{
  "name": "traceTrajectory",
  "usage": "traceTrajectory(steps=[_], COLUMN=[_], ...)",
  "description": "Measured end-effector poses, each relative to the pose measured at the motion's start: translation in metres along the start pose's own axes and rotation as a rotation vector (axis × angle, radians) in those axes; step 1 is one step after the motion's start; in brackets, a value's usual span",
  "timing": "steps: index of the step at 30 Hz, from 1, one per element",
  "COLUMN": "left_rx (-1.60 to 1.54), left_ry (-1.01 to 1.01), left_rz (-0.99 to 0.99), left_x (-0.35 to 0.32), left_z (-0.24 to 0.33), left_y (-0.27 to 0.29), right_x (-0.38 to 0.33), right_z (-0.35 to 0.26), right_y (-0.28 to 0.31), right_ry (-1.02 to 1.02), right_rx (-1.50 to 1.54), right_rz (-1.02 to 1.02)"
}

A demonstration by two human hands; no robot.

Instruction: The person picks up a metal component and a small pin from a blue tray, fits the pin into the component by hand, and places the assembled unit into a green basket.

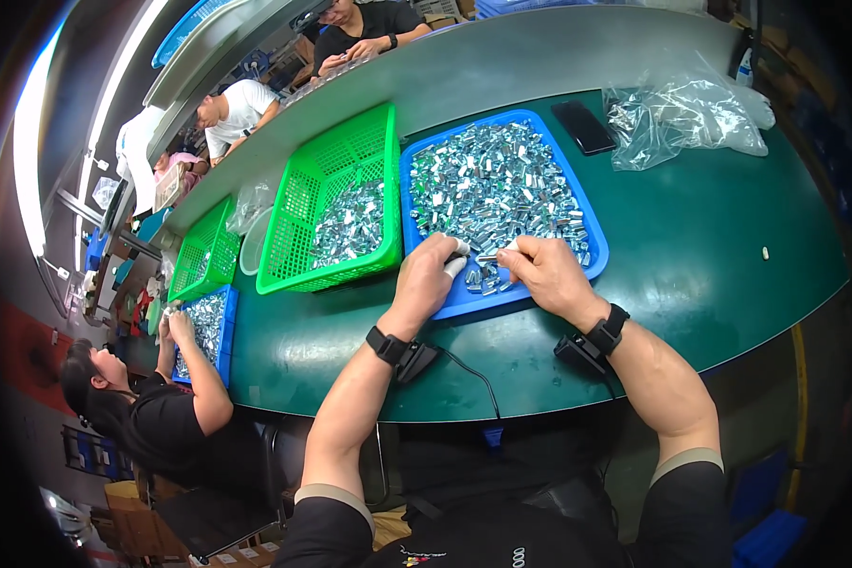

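A shallow blue tray full of small shiny metal pieces lies in front of me. Over its near edge my right hand pinches a small metal piece between thumb and forefinger. The piece points toward my left hand, whose fingers are curled together at the tray's near left. White coverings sit on some fingertips of the left hand; what lies between them, if anything, is too small to make out. Both wrists wear black straps with small box-shaped devices.
Left of the tray stands a green basket with more metal pieces. A dark phone and a clear plastic bag lie beyond it on the green table. A co-worker handles pieces over another blue tray; others sit across the divider.
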State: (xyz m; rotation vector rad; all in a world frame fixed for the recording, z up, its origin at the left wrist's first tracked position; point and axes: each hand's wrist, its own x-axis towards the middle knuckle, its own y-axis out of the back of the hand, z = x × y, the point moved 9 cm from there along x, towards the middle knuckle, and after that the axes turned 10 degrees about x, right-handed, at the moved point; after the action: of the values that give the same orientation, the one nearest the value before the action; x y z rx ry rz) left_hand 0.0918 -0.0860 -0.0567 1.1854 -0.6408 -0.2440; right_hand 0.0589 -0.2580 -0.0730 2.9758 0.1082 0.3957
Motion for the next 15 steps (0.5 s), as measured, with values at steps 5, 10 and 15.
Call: traceTrajectory(steps=[5,10,15], left_rx=[-0.343,-0.317,-0.211], left_ry=[0.029,-0.044,-0.100], left_rz=[0.122,0.130,0.124], left_x=[-0.013,-0.017,-0.021], left_z=[0.011,0.021,0.031], left_y=[0.011,0.015,0.021], right_x=[0.001,0.000,-0.001], right_z=[0.002,-0.003,-0.004], right_y=[0.003,0.002,0.000], right_ry=[0.013,0.043,0.048], right_rx=[-0.022,-0.004,-0.114], right_rz=[0.010,0.010,-0.027])
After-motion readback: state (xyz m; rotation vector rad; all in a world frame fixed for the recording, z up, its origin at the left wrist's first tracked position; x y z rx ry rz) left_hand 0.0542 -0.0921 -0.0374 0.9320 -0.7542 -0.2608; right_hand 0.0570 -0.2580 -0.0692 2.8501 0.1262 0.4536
